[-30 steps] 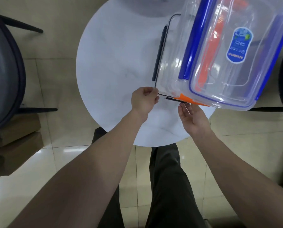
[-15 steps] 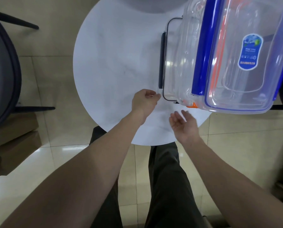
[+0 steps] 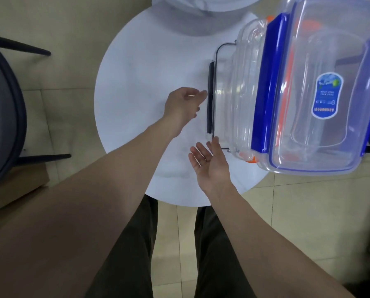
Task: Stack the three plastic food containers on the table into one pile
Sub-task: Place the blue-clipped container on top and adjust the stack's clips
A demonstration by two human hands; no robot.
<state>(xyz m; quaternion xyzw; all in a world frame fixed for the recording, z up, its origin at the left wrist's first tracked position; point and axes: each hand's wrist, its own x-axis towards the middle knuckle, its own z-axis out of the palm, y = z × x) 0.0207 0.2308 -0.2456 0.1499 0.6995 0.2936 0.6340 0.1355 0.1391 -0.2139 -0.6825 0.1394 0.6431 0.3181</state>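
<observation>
Three clear plastic containers stand in one pile on the right side of the round white table (image 3: 141,67). The top one has a blue-trimmed lid (image 3: 321,87) with a blue label. Under it sits an orange-clipped container (image 3: 249,159), and the bottom one has a black clip (image 3: 210,97) on its left side. My left hand (image 3: 185,104) is open, its fingertips just beside the black clip. Palm up and open, my right hand (image 3: 209,163) hovers at the pile's near left corner, apart from it.
A dark chair (image 3: 3,108) stands to the left of the table. A cardboard box (image 3: 18,186) lies on the tiled floor below it. My legs are under the table's near edge. A white object (image 3: 205,3) sits at the far edge.
My left hand has let go of the bottom container's near corner, opened and moved up beside the black clip. My right hand drew back from under the orange clip and opened.
</observation>
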